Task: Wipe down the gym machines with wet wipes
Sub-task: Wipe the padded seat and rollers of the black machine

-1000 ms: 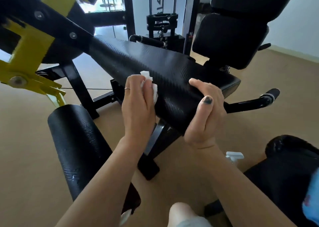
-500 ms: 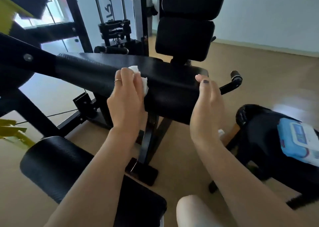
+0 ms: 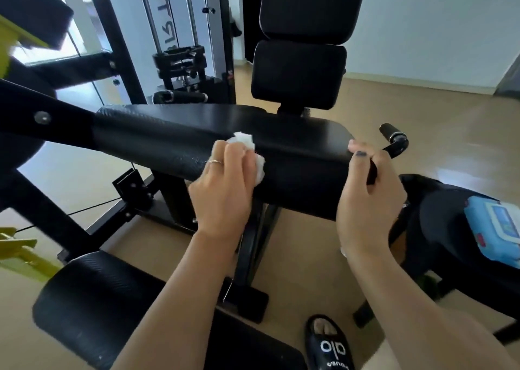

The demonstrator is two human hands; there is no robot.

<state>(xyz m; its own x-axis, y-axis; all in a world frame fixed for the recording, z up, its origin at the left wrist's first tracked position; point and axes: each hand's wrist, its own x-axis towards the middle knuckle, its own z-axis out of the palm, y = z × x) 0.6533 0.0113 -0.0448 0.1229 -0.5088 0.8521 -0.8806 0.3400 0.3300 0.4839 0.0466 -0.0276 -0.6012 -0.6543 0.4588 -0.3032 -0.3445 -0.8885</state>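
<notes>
A: Hands first. What is each one doing?

B: The left hand [image 3: 225, 192] has its fingers curled over a crumpled white wet wipe [image 3: 247, 151], pressing it to the near edge of the black bench pad [image 3: 281, 139]. A thin ring sits on one finger. The right hand [image 3: 368, 198] wraps the pad's right end, thumb on top, fingers bent round the corner.

A: And the pad?

B: It runs level across the middle, its textured surface meeting a black frame arm [image 3: 42, 111] on the left. Behind it stand two upright back cushions [image 3: 301, 71], one above the other, and a handle [image 3: 394, 137] juts out just past the right hand.

A: Any containers?

B: One: a blue wipes pack [image 3: 495, 229] lying on a black seat [image 3: 439, 217] at the right edge. Its flap looks closed; I cannot tell what it holds.

A: Anything lower down?

B: A black roller pad [image 3: 92, 307] sits bottom left beside yellow metal parts [image 3: 22, 251]. A black slipper [image 3: 329, 344] with white lettering rests on the tan floor [image 3: 450, 144].
</notes>
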